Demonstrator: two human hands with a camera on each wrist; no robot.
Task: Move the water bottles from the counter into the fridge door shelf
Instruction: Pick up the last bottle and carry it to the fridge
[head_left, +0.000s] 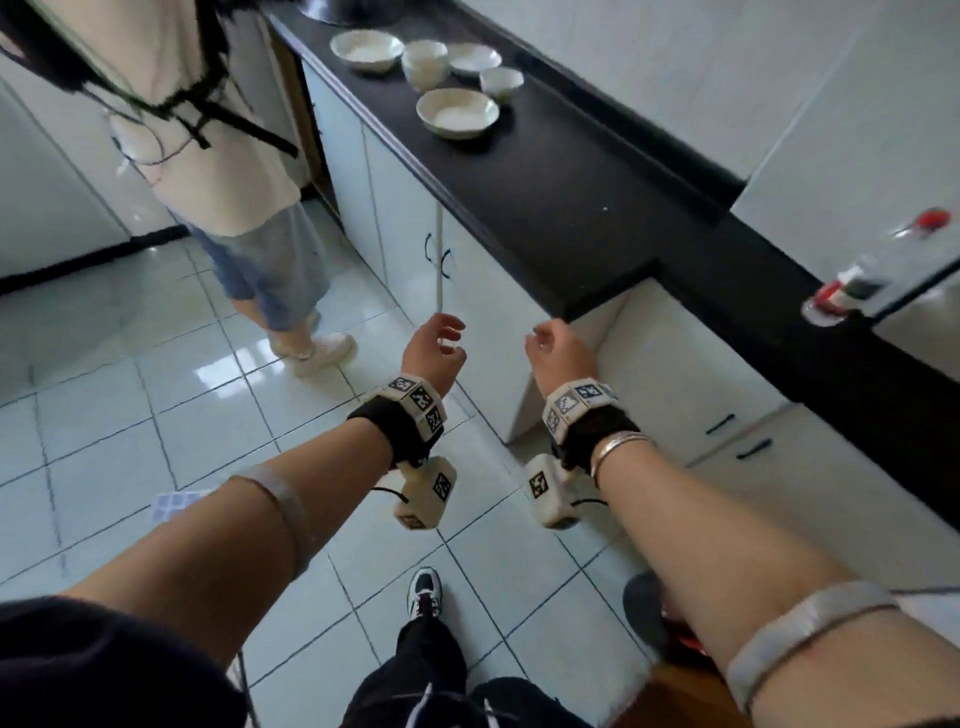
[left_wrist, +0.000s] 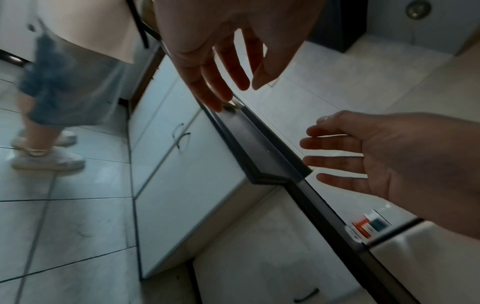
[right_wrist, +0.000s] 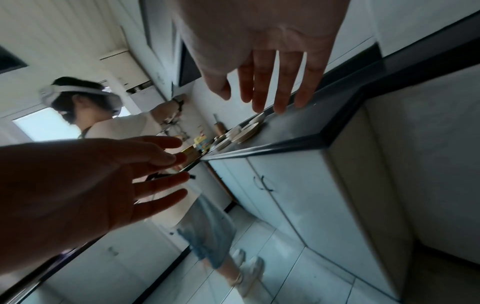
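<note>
Left hand (head_left: 434, 345) held out at centre frame in the head view, fingers loosely curled and spread apart, gripping nothing; same in the left wrist view, fingers (left_wrist: 213, 90) long and relaxed at top centre. Right hand (head_left: 558, 348) just beside it to the right, also empty, fingers slack and parted, seen again in the right wrist view with fingers (right_wrist: 280, 88) hanging down from the top edge. Both hands apart from each other, poised in the air over the tiled floor (head_left: 130, 415) and near the corner of the black counter (head_left: 597, 208), touching neither. Marker-covered bands strapped on both wrists, a silver bracelet (head_left: 618, 447) on the right forearm. Out past the hands, white cabinet doors (head_left: 405, 223) under the counter, running from centre to upper left. Farther up the counter, upper centre of the frame, a cluster of white bowls (head_left: 457, 111). At far right of the head view, a water bottle (head_left: 852, 286) with a red label, standing on the counter, well apart from both hands; behind it at the right edge, something clear with a red top, blurred, perhaps another bottle. Same labelled bottle (left_wrist: 369, 226) showing at lower right in the left wrist view. At upper left, a second person (head_left: 218, 130) in a pale top, denim shorts and white shoes, standing on the tiles by the counter.
</note>
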